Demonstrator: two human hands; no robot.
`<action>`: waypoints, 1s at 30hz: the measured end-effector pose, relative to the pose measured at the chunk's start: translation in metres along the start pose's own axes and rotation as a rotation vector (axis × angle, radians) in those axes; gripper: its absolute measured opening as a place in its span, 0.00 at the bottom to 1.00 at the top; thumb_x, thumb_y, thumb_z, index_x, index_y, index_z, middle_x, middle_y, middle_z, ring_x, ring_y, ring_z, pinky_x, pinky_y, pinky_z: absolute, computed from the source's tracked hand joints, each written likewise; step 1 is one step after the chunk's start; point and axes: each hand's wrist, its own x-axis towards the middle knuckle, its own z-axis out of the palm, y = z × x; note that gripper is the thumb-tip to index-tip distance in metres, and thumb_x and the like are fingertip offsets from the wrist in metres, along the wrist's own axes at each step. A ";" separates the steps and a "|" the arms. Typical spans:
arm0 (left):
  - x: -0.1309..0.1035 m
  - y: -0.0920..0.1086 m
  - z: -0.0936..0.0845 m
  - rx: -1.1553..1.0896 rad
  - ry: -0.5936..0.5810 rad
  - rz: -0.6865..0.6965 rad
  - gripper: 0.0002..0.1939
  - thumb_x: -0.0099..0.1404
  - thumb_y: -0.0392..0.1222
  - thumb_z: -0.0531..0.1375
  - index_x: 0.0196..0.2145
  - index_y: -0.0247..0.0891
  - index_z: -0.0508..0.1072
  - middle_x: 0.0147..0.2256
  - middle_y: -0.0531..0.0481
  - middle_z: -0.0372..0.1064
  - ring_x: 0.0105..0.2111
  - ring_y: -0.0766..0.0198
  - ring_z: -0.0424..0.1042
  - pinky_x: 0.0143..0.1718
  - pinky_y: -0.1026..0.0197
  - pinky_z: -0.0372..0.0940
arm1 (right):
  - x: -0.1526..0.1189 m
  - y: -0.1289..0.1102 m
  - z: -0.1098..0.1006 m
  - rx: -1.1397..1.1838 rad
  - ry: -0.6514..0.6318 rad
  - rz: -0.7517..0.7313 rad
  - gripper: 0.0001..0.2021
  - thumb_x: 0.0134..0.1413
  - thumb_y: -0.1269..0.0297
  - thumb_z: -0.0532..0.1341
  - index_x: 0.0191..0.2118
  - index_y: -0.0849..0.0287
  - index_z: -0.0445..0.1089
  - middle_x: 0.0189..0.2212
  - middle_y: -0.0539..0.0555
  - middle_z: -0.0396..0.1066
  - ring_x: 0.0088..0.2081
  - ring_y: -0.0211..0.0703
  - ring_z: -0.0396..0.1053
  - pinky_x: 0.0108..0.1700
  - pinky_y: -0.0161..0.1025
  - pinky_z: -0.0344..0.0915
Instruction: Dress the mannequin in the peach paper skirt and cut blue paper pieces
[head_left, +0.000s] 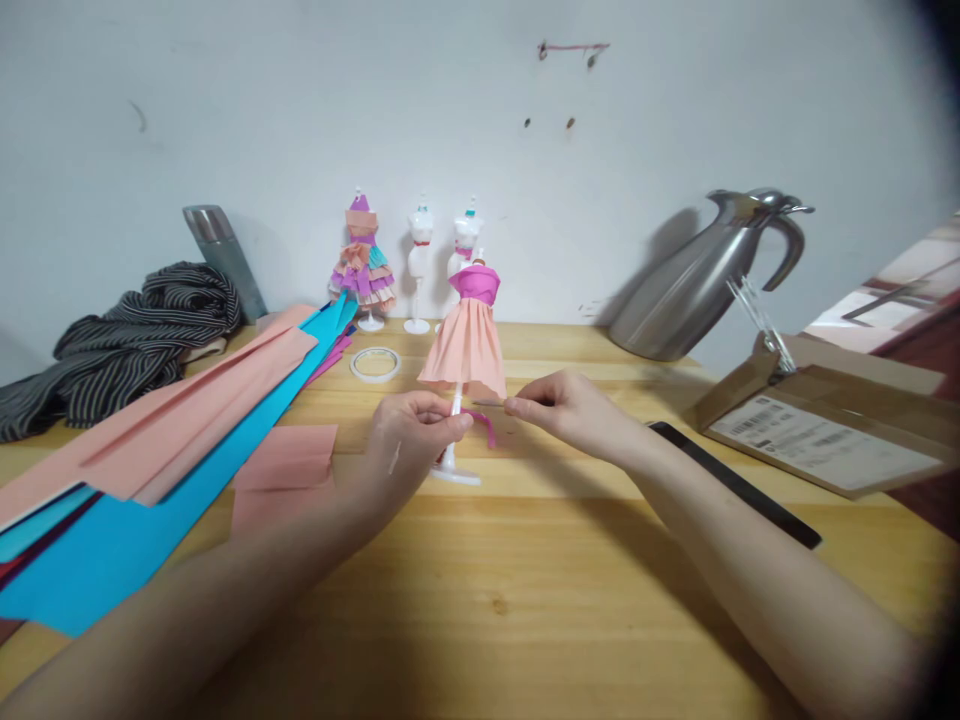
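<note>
A small dress form (451,455) stands on the table in front of me, wearing a magenta paper bodice (480,285) and a pleated peach paper skirt (469,345). Below the skirt, my left hand (412,430) is closed around its white post. A narrow magenta strip (489,428) curls out beside the post, just right of my left fingertips. To the right of the hem, my right hand (566,410) is closed in a pinch. Something thin and greyish pokes from its fingertips toward the post, too small to name.
Behind stand a ruffled paper dress (362,265) on a form and two white forms (421,260). A tape roll (375,364), peach paper (285,460) and blue crepe paper (180,530) lie left. On the right are a steel jug (690,280), a dark phone-like slab (739,485) and a cardboard box (832,430).
</note>
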 end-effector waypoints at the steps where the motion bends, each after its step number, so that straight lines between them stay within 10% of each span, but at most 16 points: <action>1: 0.000 0.000 0.000 -0.006 0.004 0.005 0.09 0.46 0.43 0.66 0.22 0.35 0.72 0.16 0.55 0.66 0.14 0.73 0.59 0.16 0.69 0.55 | 0.000 0.000 -0.001 -0.001 -0.007 -0.005 0.23 0.50 0.46 0.54 0.16 0.58 0.54 0.16 0.45 0.42 0.20 0.32 0.42 0.23 0.36 0.41; 30: 0.002 -0.004 0.001 0.004 0.003 -0.001 0.08 0.46 0.41 0.66 0.21 0.35 0.72 0.15 0.56 0.64 0.14 0.74 0.57 0.15 0.69 0.54 | 0.001 0.002 -0.002 -0.039 0.050 -0.033 0.22 0.50 0.49 0.54 0.15 0.58 0.50 0.17 0.46 0.43 0.21 0.33 0.42 0.24 0.36 0.42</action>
